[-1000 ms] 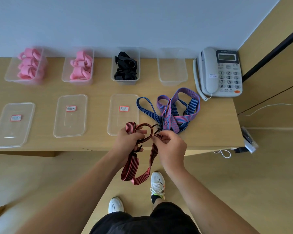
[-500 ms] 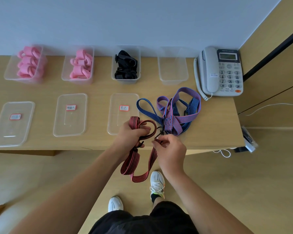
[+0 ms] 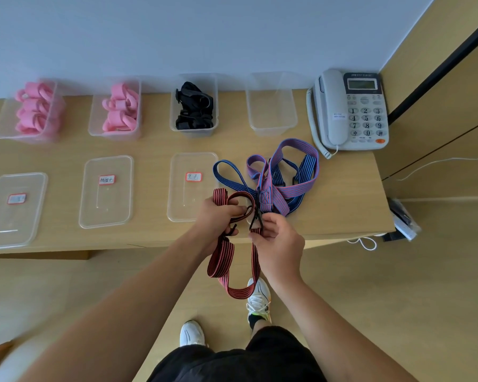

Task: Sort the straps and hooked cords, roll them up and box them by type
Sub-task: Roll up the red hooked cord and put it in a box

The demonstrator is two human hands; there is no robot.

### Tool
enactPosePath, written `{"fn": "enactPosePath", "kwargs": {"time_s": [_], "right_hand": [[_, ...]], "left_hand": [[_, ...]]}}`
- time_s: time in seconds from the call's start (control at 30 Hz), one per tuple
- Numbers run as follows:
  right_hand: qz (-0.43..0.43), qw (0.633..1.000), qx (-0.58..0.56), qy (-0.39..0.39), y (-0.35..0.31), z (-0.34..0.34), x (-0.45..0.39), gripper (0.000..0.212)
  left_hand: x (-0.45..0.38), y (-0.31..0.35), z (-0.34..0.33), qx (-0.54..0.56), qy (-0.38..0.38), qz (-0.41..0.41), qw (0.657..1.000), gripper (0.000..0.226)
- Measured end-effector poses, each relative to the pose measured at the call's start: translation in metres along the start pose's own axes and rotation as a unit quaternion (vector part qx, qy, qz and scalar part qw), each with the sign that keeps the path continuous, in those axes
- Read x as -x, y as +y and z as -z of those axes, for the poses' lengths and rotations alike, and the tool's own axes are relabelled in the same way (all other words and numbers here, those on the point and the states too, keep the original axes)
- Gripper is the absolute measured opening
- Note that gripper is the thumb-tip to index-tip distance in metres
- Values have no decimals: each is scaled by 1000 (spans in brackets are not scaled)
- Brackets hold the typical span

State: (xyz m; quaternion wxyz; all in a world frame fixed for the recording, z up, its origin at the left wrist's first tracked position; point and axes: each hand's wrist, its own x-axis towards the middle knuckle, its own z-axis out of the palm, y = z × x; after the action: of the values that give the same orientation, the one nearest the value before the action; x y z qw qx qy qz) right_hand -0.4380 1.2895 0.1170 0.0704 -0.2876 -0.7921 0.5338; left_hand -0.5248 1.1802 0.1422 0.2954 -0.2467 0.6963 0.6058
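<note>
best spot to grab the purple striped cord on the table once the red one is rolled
Judging by its pose, take the purple striped cord at the raised far loop near the phone, coming from above. That arch is clear of the blue cord; the near middle is tangled with it.

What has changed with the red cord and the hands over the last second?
Not much. The left hand still grips the looped top of the red cord, and the right hand still pinches the end with the black hook, now slightly lower and nearer the table edge. The blue and purple cords, boxes and lids have not moved.
</note>
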Motion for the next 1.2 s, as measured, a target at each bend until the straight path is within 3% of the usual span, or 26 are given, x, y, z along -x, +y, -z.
{"fn": "enactPosePath", "kwargs": {"time_s": [0.2, 0.33, 0.57, 0.7, 0.9, 1.1, 1.2], "right_hand": [[-25, 999, -8, -33, -3, 0, -4, 39], [-11, 999, 2, -36, -5, 2, -5, 31], [21, 999, 30, -32, -7, 4, -8, 23], [67, 994, 81, 9, -9, 4, -10, 8], [66, 988, 136, 19, -16, 6, -23, 9], [-35, 981, 170, -88, -23, 13, -14, 10], [-104, 983, 105, -105, -30, 19, -4, 18]], "left_hand": [[0, 7, -3, -46, -9, -78, 996, 26], [-3, 14, -15, -139, -14, -123, 983, 31], [-3, 24, -20, -257, 33, -172, 951, 22], [-2, 35, -15, -225, 26, -129, 965, 24], [-1, 43, -3, -171, -11, -69, 983, 22], [3, 40, 13, -131, -1, -53, 990, 27], [14, 38, 24, -84, 9, -52, 995, 24]]}}
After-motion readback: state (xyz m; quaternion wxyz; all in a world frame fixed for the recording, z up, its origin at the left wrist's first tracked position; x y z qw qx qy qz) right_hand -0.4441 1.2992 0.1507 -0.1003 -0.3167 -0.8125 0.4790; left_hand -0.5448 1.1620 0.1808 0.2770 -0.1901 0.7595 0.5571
